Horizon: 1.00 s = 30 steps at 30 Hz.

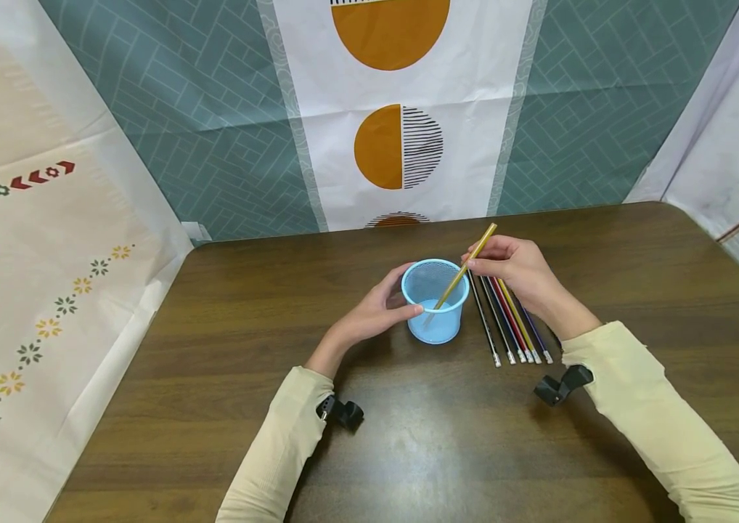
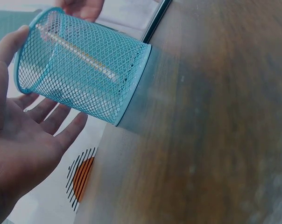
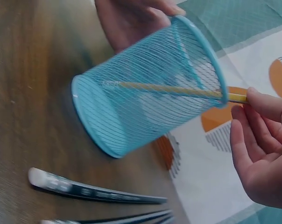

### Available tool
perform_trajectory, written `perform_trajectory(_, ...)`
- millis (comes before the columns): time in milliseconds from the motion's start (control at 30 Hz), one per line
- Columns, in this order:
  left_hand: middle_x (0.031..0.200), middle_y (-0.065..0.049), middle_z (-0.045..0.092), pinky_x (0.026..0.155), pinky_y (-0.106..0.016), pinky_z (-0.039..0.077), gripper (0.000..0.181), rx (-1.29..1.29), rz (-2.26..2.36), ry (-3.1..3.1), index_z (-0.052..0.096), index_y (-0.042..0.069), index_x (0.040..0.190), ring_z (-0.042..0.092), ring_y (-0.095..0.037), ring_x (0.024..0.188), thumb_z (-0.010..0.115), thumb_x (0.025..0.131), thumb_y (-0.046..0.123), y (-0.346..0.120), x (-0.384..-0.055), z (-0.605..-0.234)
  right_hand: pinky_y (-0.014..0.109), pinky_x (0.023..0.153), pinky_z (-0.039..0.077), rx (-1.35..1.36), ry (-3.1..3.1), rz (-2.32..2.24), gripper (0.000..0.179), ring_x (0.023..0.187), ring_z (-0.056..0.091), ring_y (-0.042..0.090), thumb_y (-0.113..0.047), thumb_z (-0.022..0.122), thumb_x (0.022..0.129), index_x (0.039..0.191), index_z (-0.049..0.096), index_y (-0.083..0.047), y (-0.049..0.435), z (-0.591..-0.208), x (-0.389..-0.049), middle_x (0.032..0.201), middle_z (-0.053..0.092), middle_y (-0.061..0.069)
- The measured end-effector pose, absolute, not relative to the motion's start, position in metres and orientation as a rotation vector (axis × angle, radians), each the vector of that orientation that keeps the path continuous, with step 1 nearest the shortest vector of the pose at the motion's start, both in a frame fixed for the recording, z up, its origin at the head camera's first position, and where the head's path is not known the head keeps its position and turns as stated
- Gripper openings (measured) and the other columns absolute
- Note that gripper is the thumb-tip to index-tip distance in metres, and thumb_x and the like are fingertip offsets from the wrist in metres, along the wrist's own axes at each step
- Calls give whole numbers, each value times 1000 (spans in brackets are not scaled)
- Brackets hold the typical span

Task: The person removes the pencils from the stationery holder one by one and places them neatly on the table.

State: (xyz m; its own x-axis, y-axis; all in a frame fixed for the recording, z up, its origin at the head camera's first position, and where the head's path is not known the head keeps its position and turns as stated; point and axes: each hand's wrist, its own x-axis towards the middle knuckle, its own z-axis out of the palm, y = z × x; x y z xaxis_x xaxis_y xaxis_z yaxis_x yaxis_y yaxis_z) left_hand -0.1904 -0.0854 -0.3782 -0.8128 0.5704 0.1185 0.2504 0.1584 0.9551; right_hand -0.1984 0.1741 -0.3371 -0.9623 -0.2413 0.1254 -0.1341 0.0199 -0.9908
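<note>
A light blue mesh pencil cup (image 1: pixel 435 330) stands at the middle of the table, its open top facing up. My left hand (image 1: pixel 376 312) holds it from the left, thumb on the rim and fingers round the far side, as the left wrist view of the cup (image 2: pixel 85 65) shows. Between thumb and fingers, my right hand (image 1: pixel 523 274) pinches a yellow pencil (image 1: pixel 454 283) near its upper end. The pencil slants down into the cup; through the mesh in the right wrist view its lower end shows close to the base.
Right of the cup, several pencils (image 1: pixel 510 317) lie side by side, white eraser ends toward me; a black pencil (image 3: pixel 99 190) is nearest the cup. The wooden table (image 1: pixel 245 363) meets a patterned cloth (image 1: pixel 226 145) along its back edge.
</note>
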Motion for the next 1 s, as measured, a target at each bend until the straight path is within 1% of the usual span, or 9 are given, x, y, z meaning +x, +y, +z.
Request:
perform_trajectory(33, 145, -11, 38, 105, -34, 39, 70, 794, 1703, 2167, 26, 7, 149, 40, -23, 133, 65, 92, 6, -86, -190, -378, 22, 78, 53, -424, 2161, -2139, 12, 89, 67, 12, -1, 71, 87, 98, 68, -3, 175, -335, -199, 91, 72, -1)
perform_trajectory(100, 145, -11, 38, 105, -34, 39, 70, 799, 1702, 2168, 26, 7, 149, 41, -23, 132, 65, 92, 6, -86, -191, -379, 23, 76, 55, -463, 2125, -2181, 12, 86, 68, 13, 2, 69, 87, 98, 67, 0, 177, -330, -200, 91, 73, 1)
perform_trajectory(167, 145, -11, 38, 104, -34, 40, 70, 801, 1701, 2170, 26, 7, 149, 41, -23, 131, 65, 92, 7, -86, -191, -379, 24, 75, 56, -495, 2086, -2217, 11, 84, 69, 13, 5, 68, 87, 97, 67, 0, 179, -325, -200, 90, 73, 3)
perform_trajectory(433, 146, -12, 38, 104, -36, 40, 70, 809, 1703, 2172, 26, 7, 150, 41, -25, 132, 65, 92, 7, -87, -191, -380, 27, 75, 56, -633, 1981, -2303, 14, 83, 69, 16, 13, 64, 86, 99, 66, 9, 178, -310, -198, 91, 72, 10)
perform_trajectory(567, 146, -12, 37, 104, -37, 40, 71, 813, 1706, 2168, 25, 7, 150, 41, -25, 132, 66, 91, 6, -87, -191, -380, 29, 75, 57, -664, 1981, -2312, 16, 83, 69, 16, 14, 64, 85, 97, 69, 5, 175, -304, -197, 92, 72, 10)
perform_trajectory(667, 146, -12, 37, 104, -37, 40, 71, 814, 1709, 2165, 25, 7, 150, 41, -25, 132, 66, 91, 6, -87, -191, -380, 29, 75, 57, -692, 2025, -2283, 16, 82, 69, 16, 13, 64, 85, 96, 71, 2, 173, -299, -195, 91, 72, 7)
perform_trajectory(1000, 146, -13, 38, 105, -37, 39, 70, 829, 1720, 2152, 26, 6, 150, 41, -26, 132, 65, 91, 4, -86, -191, -379, 30, 76, 57, -801, 2122, -2211, 14, 84, 69, 15, 11, 67, 85, 96, 72, 4, 168, -286, -188, 93, 72, 6)
